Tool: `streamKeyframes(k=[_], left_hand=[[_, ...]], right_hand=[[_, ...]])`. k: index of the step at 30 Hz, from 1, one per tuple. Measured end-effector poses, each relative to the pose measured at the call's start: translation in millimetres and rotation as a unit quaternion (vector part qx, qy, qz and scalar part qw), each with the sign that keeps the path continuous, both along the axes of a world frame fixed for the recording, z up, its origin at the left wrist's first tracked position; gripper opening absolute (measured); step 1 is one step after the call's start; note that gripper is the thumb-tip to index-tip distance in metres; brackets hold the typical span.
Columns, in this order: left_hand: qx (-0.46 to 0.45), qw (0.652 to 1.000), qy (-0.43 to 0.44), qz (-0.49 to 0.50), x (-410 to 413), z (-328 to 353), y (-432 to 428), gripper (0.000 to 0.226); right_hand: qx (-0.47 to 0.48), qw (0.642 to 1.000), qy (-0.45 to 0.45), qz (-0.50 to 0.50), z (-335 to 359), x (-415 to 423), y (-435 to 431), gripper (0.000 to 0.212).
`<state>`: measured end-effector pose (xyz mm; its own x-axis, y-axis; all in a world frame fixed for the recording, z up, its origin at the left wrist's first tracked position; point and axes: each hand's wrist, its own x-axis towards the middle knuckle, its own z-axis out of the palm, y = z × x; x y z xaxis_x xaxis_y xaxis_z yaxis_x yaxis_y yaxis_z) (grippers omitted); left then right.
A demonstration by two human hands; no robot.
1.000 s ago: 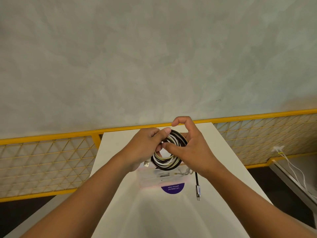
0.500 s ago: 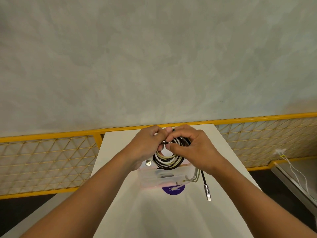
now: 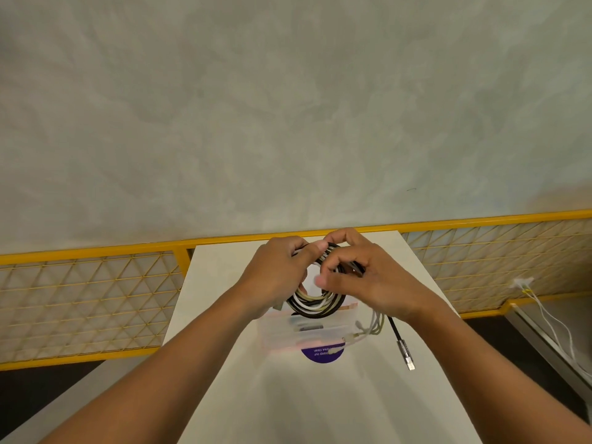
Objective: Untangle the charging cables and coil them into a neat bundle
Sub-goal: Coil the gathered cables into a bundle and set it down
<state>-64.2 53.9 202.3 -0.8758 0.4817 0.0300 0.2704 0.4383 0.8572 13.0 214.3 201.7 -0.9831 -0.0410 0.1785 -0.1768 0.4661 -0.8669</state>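
Nearest on the table (image 3: 288, 405), a black plug end (image 3: 406, 355) trails loose by a clear box (image 3: 275, 334). Farther, the left hand (image 3: 275, 277) grips the black-and-white coil (image 3: 315, 307), the right hand (image 3: 374, 283) pinches its loops; winding that tail in seems next.

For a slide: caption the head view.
Left hand and right hand grip a black-and-white cable coil above a clear box on a table.
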Motion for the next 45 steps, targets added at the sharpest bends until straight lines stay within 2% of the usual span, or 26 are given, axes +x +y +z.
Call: streamKeyframes(k=[4,7,13,17,22,27,30,33,35,40,45], left_hand=[[-0.017,0.999,0.045,0.024,0.3,-2.1,2.2,0.035],[-0.032,0.996,0.071,0.04,0.6,-5.6,3.4,0.034],[-0.034,0.992,0.103,0.068,0.6,-4.7,3.9,0.036],[-0.07,0.99,0.092,0.078,0.6,-3.6,2.8,0.042],[-0.073,0.992,0.059,0.084,-1.1,-4.3,1.5,0.053],[-0.029,0.998,-0.022,0.049,-1.8,-2.2,-2.9,0.055],[0.017,0.997,-0.068,-0.014,-2.7,-1.4,-9.3,0.044],[0.067,0.989,-0.113,-0.065,-1.3,0.7,-12.6,0.029],[0.08,0.987,-0.118,-0.078,0.3,0.8,-13.6,0.024],[0.084,0.983,-0.142,-0.083,-1.3,0.0,-17.3,0.032],[-0.074,0.98,-0.108,-0.148,-6.8,7.2,-29.4,0.04]], right_hand=[[0.092,0.991,0.05,-0.079,-5.5,-3.4,-11.0,0.024],[0.148,0.98,0.076,-0.11,-8.3,-5.2,-16.0,0.022],[0.157,0.972,0.099,-0.144,-11.2,-8.1,-16.2,0.014],[0.169,0.974,0.08,-0.124,-11.1,-7.7,-12.0,0.011],[0.109,0.987,0.061,-0.097,-13.1,-5.5,-2.4,0.013],[-0.019,0.997,0.034,-0.065,-20.2,-2.5,8.5,0.015],[-0.104,0.993,0.018,-0.055,-19.6,-1.2,11.7,0.019],[-0.185,0.981,-0.037,-0.036,-15.8,-1.1,10.3,0.041],[-0.19,0.98,-0.058,-0.013,-14.1,0.4,8.9,0.055],[-0.239,0.969,-0.057,0.005,-12.5,-1.6,9.9,0.049],[-0.118,0.99,-0.07,0.035,-10.8,-2.9,9.6,0.05]])
